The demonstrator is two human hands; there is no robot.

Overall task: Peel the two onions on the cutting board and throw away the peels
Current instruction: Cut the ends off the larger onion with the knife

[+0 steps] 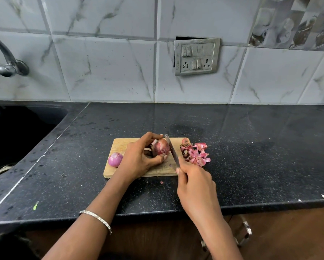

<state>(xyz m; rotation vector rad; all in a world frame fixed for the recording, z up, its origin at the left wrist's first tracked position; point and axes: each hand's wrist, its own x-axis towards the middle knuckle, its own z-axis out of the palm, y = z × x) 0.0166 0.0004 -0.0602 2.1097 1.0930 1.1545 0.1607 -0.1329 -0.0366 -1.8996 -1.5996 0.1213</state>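
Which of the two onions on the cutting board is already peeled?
The small onion at the cutting board's left edge: smooth, pale pink. The other onion, held by the left hand against the knife, still wears dark red skin.

Kitchen corner: black speckled bench [251, 147] under grey marble-look wall tiles [105, 68].
Switch panel [196, 56] on the wall above the bench; tap [9, 61] and dark sink [16, 128] at the bench's left end; brown cabinet [292, 233] with a metal handle [246, 231] below it.
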